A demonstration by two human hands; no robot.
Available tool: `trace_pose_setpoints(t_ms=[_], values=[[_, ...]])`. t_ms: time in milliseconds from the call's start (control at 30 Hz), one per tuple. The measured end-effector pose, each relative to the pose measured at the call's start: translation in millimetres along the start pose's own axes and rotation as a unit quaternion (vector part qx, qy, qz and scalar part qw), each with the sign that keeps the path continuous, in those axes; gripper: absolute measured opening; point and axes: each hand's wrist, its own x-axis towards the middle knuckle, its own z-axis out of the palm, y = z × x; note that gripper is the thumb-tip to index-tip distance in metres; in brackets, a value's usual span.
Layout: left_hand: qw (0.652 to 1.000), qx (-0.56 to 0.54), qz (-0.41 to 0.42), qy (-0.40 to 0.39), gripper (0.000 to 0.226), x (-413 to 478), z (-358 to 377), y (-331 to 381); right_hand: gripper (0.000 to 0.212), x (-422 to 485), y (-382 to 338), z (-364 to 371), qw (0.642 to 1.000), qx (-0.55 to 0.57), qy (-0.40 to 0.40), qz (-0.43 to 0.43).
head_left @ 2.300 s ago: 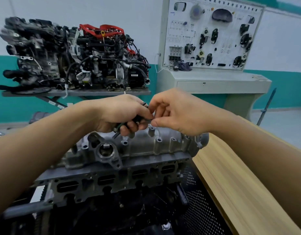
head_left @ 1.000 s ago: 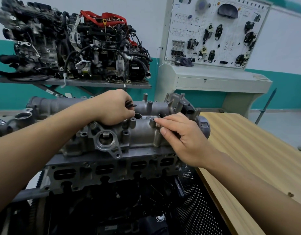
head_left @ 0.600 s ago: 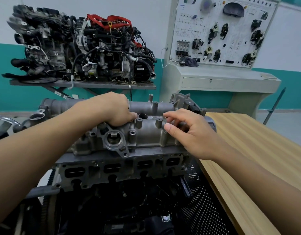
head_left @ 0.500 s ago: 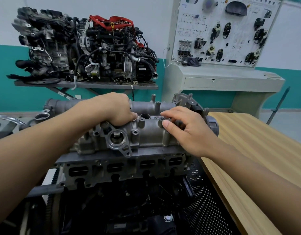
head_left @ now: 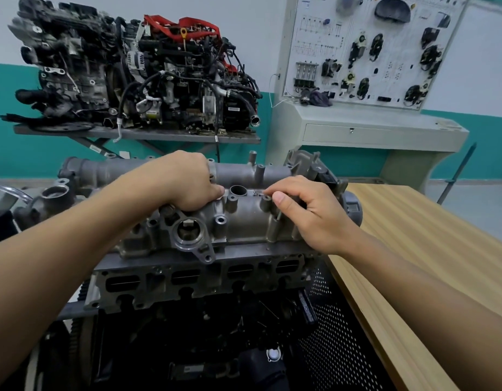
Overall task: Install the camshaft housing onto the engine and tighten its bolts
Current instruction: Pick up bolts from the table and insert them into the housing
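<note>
camshaft housing [head_left: 244, 221] is sitting on the engine [head_left: 204, 280], just off the left edge of the worktop [head_left: 413, 249]. Right hand [head_left: 314, 218] is pinching a bolt boss [head_left: 265, 202]; left hand [head_left: 184, 184] is resting curled on the housing, can't tell if its grip's holding anything.

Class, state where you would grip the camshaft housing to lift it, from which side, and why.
Probably best: grip the camshaft housing at its two short ends, one hand each, coming down from above. It is long, lies flat across the cylinder head, and its top is crowded with bolt bosses.
</note>
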Motion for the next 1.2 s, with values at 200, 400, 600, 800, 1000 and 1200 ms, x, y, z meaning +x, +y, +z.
trace_pose_setpoints(t_ms=[200, 400, 600, 800, 1000, 1200], values=[[1.0, -0.011, -0.006, -0.003, 0.05, 7.8, -5.7, -2.0, 0.034, 6.8, -3.1, -1.9, 0.999, -0.016, -0.04, 0.016], [1.0, -0.02, -0.017, -0.002, 0.05, 7.0, -5.5, -1.2, 0.026, 9.4, -5.4, 8.1, 0.999, -0.036, -0.029, 0.015], [1.0, -0.012, -0.021, 0.013, 0.045, -1.4, 1.8, 1.4, 0.014, 3.4, -1.9, 11.4, 1.0, -0.01, -0.01, 0.005], [0.999, -0.019, -0.026, 0.023, 0.045, -6.3, 3.8, 3.6, 0.012, 0.6, -1.2, 12.0, 1.0, -0.002, 0.005, -0.009], [0.995, -0.08, -0.038, 0.05, 0.043, -17.5, 6.0, 1.7, 0.017, -10.7, -0.6, 16.4, 0.999, 0.008, 0.029, -0.023], [0.965, -0.198, -0.045, 0.165, 0.039, -26.2, -11.7, -15.7, 0.015, -1.7, -0.5, 25.2, 0.993, -0.051, 0.097, -0.042]])
